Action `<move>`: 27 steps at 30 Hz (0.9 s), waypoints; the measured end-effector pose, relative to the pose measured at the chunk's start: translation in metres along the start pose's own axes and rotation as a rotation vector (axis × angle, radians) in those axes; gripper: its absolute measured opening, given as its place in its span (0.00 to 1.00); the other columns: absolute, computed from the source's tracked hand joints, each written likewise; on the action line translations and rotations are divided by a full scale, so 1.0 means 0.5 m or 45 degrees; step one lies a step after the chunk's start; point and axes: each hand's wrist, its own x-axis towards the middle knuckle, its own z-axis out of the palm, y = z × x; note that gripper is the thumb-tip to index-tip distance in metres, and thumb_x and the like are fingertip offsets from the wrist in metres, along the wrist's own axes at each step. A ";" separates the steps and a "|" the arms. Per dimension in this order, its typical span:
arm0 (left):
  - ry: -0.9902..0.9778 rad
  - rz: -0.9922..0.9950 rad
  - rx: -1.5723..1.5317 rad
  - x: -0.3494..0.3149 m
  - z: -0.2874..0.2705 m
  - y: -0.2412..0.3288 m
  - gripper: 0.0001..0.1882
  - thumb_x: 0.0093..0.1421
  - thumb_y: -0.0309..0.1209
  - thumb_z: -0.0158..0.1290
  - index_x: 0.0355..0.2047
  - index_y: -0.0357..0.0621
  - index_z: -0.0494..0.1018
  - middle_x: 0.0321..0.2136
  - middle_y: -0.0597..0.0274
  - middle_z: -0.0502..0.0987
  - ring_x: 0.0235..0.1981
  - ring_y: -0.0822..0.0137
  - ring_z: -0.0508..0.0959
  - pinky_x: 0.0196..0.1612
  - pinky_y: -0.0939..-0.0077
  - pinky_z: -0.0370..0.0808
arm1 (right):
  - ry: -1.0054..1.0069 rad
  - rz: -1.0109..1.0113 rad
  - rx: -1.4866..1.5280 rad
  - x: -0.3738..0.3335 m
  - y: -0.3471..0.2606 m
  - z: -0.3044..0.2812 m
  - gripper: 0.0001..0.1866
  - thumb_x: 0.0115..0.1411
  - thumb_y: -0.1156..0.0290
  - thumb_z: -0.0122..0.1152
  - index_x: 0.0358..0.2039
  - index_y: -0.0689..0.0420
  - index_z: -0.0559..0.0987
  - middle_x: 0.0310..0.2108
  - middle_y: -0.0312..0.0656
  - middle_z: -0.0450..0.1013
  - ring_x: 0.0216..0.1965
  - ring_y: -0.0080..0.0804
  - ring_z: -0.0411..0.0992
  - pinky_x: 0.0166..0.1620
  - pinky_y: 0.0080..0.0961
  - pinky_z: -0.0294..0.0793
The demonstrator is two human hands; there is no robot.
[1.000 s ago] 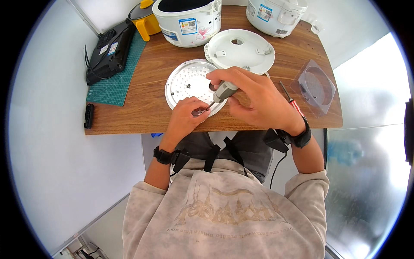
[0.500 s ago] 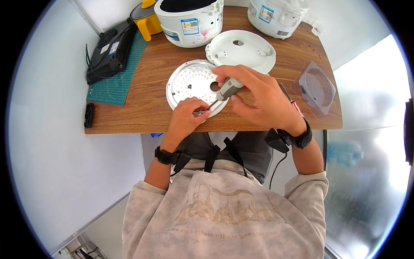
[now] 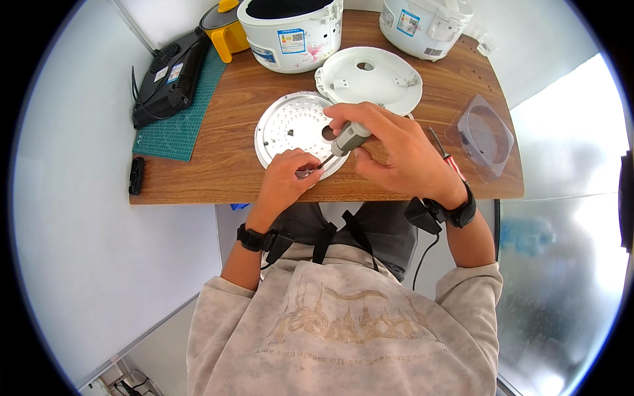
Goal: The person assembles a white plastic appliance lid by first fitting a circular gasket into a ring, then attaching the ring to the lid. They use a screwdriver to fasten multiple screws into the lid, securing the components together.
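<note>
A round silver perforated metal disc (image 3: 279, 146) lies on the table in front of me. My left hand (image 3: 285, 177) rests at its near edge, thumb and forefinger closed around something small that the fingers mostly hide. My right hand (image 3: 415, 157) holds a grey screwdriver (image 3: 353, 136) by its handle. Its thin shaft slants down and left, and the tip ends at my left fingertips by the disc rim. Behind the disc is a white oval plastic lid (image 3: 386, 63) with a round hole.
At the back stand a white rice cooker body (image 3: 281, 56) and a second white rice cooker (image 3: 422, 30). A yellow pot (image 3: 228, 36) and a black device (image 3: 173, 82) are far left, by a green cutting mat (image 3: 168, 137). Rightward lie a red-handled screwdriver (image 3: 454, 165) and a clear plastic tray (image 3: 487, 135).
My right hand has shifted very slightly on the grey screwdriver, and more of the red-handled screwdriver shows beside it. My left hand stays in place.
</note>
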 end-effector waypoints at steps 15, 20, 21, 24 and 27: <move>-0.012 0.018 0.030 -0.001 0.000 -0.006 0.08 0.58 0.28 0.66 0.34 0.38 0.80 0.30 0.60 0.80 0.32 0.63 0.78 0.37 0.71 0.77 | 0.052 -0.048 0.008 0.000 0.014 0.012 0.31 0.54 0.83 0.56 0.60 0.53 0.73 0.46 0.48 0.76 0.39 0.46 0.77 0.42 0.36 0.78; 0.003 0.046 0.082 -0.002 0.002 -0.011 0.08 0.57 0.28 0.66 0.34 0.38 0.80 0.30 0.60 0.80 0.32 0.62 0.78 0.38 0.70 0.77 | 0.039 -0.052 -0.011 0.001 0.013 0.010 0.31 0.53 0.83 0.56 0.60 0.53 0.73 0.46 0.48 0.76 0.38 0.46 0.77 0.42 0.37 0.77; 0.005 0.050 0.095 -0.002 0.002 -0.012 0.08 0.57 0.28 0.66 0.34 0.38 0.80 0.30 0.60 0.80 0.32 0.62 0.78 0.38 0.70 0.77 | 0.029 -0.054 -0.008 0.002 0.010 0.009 0.31 0.54 0.83 0.57 0.60 0.53 0.73 0.46 0.48 0.76 0.38 0.46 0.77 0.42 0.37 0.77; 0.008 0.051 0.115 -0.002 0.003 -0.013 0.08 0.57 0.29 0.66 0.34 0.38 0.80 0.30 0.60 0.80 0.32 0.62 0.78 0.37 0.70 0.77 | 0.019 -0.065 0.002 0.005 0.005 0.008 0.30 0.56 0.82 0.59 0.61 0.53 0.73 0.47 0.49 0.76 0.39 0.47 0.77 0.43 0.37 0.78; 0.016 0.040 0.093 -0.003 0.004 -0.013 0.09 0.57 0.29 0.67 0.34 0.39 0.80 0.30 0.60 0.80 0.32 0.62 0.78 0.37 0.70 0.77 | 0.019 -0.060 -0.002 0.009 0.002 0.012 0.29 0.59 0.80 0.61 0.63 0.53 0.72 0.50 0.48 0.76 0.43 0.46 0.78 0.46 0.35 0.80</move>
